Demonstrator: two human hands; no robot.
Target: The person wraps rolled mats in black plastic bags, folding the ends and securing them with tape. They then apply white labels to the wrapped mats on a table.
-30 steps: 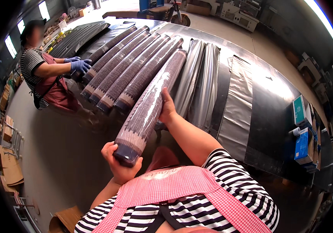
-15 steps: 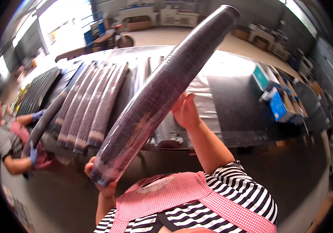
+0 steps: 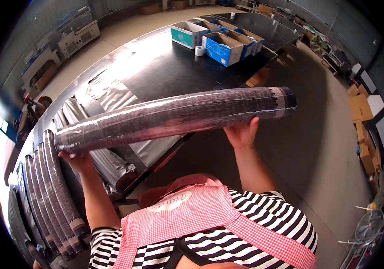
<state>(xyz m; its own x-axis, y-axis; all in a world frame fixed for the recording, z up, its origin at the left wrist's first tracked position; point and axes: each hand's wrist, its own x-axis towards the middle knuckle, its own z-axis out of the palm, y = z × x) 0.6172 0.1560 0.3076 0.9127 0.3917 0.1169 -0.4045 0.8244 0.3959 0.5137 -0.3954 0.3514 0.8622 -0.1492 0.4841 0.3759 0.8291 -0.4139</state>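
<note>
Both my hands hold up a long rolled rug [image 3: 178,107], dark grey-brown and wrapped in shiny clear film. It lies almost level across the view, its right end slightly higher, with a pale zigzag band near that end. My left hand [image 3: 79,161] grips it from below near the left end. My right hand [image 3: 242,133] supports its underside right of the middle, thumb up and the other fingers partly hidden by the roll. Beneath the left part of the rug, silvery wrapped rolls [image 3: 107,166] lie on the black table [image 3: 165,67].
Several similar rug rolls [image 3: 55,197] lie side by side at the left. Open blue boxes [image 3: 222,48], a green-and-white box [image 3: 187,35] and a white tape roll [image 3: 199,50] stand on the far table. A standing fan [image 3: 369,226] and cardboard boxes [image 3: 360,107] line the right side.
My view has turned right. The rug has swung from a steep diagonal to nearly level, and its far end now points right. The co-worker at the left is now almost out of view.
</note>
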